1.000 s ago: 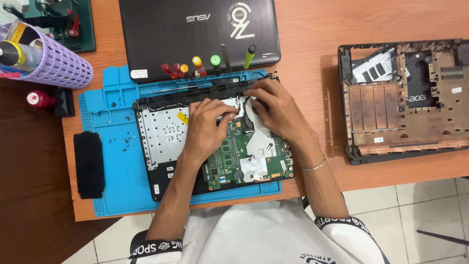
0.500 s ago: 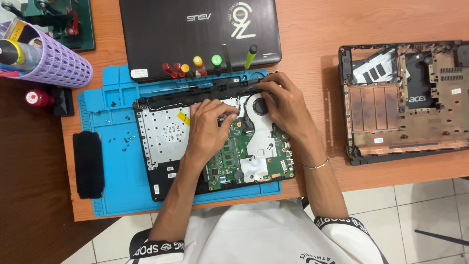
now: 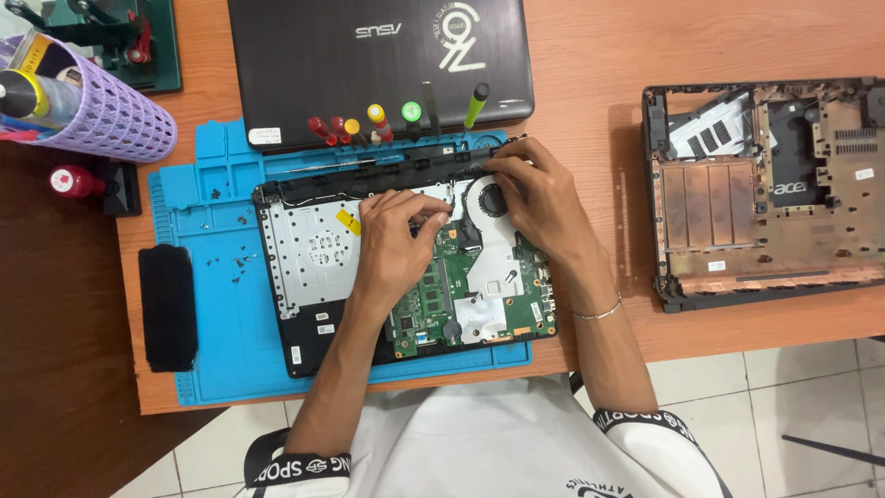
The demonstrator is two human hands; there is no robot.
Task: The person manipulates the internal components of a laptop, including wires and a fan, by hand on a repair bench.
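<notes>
Opened-up laptop [image 3: 313, 249] is lying on the blue mat [image 3: 207, 240] on the worktop [image 3: 590, 111], guts showing. Left hand [image 3: 396, 244] is resting fingers-curled on the green board [image 3: 442, 295], right hand [image 3: 535, 198] is pinching at the top edge by the fan [image 3: 486, 199]. Can't tell if either's actually gripping anything. Screwdrivers [image 3: 378, 122] are lining up just above.

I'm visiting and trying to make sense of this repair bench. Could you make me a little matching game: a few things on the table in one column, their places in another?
Things:
1. closed black laptop
2. purple mesh cup
3. empty laptop shell
4. opened laptop

Places:
A. on the blue mat, under both hands
B. far right of the table
C. far edge, behind the screwdrivers
D. top left corner, holding tools

Pairs: 1-C, 2-D, 3-B, 4-A
</notes>
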